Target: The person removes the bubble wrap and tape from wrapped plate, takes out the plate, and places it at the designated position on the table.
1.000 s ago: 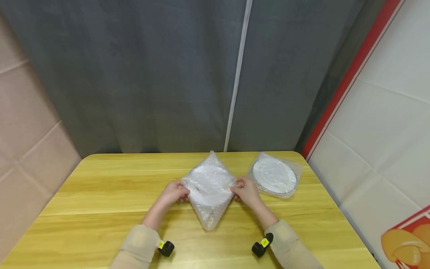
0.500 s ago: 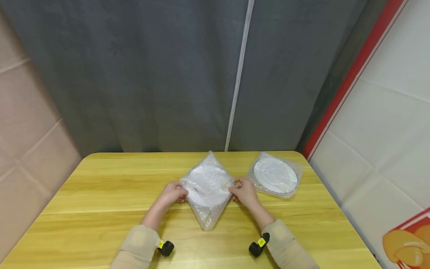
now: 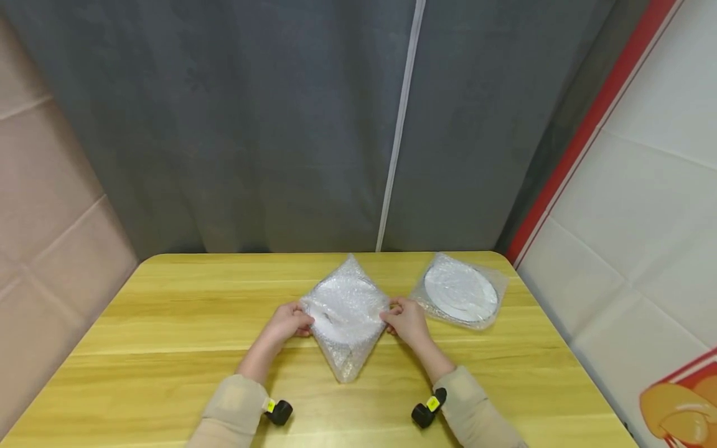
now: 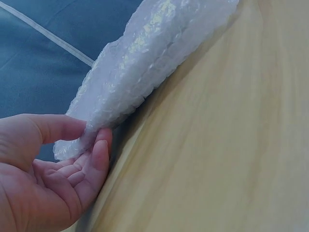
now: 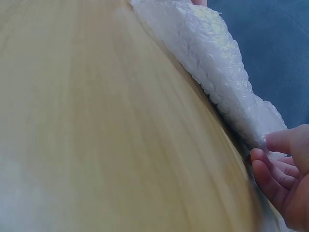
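Observation:
A white round plate-like thing wrapped in a bubble wrap bag (image 3: 347, 311) lies in the middle of the table, its corners making a diamond. My left hand (image 3: 289, 320) pinches the bag's left corner between thumb and fingers. At the opposite corner, my right hand (image 3: 407, 320) pinches in the same way. In the left wrist view the thumb of the left hand (image 4: 58, 164) presses the bubble wrap (image 4: 140, 63) from above, fingers curled beneath. The right wrist view has the right hand (image 5: 287, 169) gripping the edge of the bubble wrap (image 5: 212, 67).
A second bubble-wrapped round white thing (image 3: 460, 291) lies at the back right of the wooden table (image 3: 168, 323). Behind the table hangs a grey curtain (image 3: 252, 137). Panelled walls stand on both sides. A small black camera (image 3: 278, 412) sits on the left wrist, another (image 3: 424, 415) on the right.
The wrapped thing and both hands shifted very slightly left in the view over the first half second. Since then they have stayed nearly still, with both pinches kept.

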The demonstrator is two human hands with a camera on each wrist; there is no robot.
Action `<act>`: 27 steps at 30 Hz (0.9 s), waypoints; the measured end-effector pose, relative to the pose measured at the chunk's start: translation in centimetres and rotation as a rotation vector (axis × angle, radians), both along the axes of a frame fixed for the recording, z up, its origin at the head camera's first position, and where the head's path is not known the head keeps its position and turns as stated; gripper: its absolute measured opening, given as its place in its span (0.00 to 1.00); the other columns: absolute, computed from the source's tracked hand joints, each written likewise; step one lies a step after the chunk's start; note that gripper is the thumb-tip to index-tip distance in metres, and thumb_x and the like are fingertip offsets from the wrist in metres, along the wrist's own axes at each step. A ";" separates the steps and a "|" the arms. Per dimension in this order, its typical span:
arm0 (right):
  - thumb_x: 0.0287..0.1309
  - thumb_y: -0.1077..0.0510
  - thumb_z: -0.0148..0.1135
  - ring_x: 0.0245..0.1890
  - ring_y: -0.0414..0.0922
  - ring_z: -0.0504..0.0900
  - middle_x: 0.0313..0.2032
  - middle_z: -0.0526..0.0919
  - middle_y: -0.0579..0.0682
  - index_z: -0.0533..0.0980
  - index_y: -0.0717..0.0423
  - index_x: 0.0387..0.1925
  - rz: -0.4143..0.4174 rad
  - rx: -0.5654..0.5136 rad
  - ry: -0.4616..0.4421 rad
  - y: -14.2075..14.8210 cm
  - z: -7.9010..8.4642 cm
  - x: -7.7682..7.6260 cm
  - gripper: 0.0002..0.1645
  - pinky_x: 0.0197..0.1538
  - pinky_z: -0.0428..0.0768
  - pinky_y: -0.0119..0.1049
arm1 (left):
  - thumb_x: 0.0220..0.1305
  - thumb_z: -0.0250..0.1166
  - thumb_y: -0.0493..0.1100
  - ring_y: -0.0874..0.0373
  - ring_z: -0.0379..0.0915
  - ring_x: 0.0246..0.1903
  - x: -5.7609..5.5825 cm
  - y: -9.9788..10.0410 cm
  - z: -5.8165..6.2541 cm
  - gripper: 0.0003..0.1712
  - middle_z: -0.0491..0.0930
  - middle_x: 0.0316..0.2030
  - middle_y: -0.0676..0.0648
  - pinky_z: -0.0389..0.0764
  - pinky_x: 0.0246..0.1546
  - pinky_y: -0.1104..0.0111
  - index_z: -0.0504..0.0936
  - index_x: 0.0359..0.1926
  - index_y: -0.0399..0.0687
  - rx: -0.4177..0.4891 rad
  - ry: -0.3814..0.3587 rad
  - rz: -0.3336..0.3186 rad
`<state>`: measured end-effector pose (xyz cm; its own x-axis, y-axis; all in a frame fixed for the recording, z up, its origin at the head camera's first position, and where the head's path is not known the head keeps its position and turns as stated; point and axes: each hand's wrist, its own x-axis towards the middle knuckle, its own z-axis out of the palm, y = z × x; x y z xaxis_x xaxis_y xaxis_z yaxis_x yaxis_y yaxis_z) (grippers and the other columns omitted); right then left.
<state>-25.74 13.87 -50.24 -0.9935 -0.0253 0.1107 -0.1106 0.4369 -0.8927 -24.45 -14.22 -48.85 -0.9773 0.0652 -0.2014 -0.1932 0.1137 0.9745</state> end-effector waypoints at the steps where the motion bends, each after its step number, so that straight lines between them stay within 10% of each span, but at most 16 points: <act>1: 0.51 0.67 0.69 0.14 0.44 0.78 0.20 0.81 0.50 0.76 0.72 0.47 -0.002 -0.003 0.001 0.0 0.0 0.0 0.21 0.19 0.80 0.35 | 0.55 0.60 0.26 0.57 0.74 0.24 0.0 0.0 0.0 0.11 0.77 0.25 0.43 0.82 0.28 0.69 0.72 0.40 0.26 0.001 0.001 0.001; 27: 0.51 0.66 0.69 0.22 0.43 0.80 0.26 0.82 0.49 0.78 0.61 0.52 -0.032 0.099 0.082 0.3 0.8 0.4 0.24 0.27 0.81 0.35 | 0.56 0.62 0.27 0.56 0.77 0.26 -0.1 -0.2 -1.3 0.15 0.80 0.28 0.43 0.83 0.31 0.67 0.72 0.44 0.24 0.034 0.042 -0.008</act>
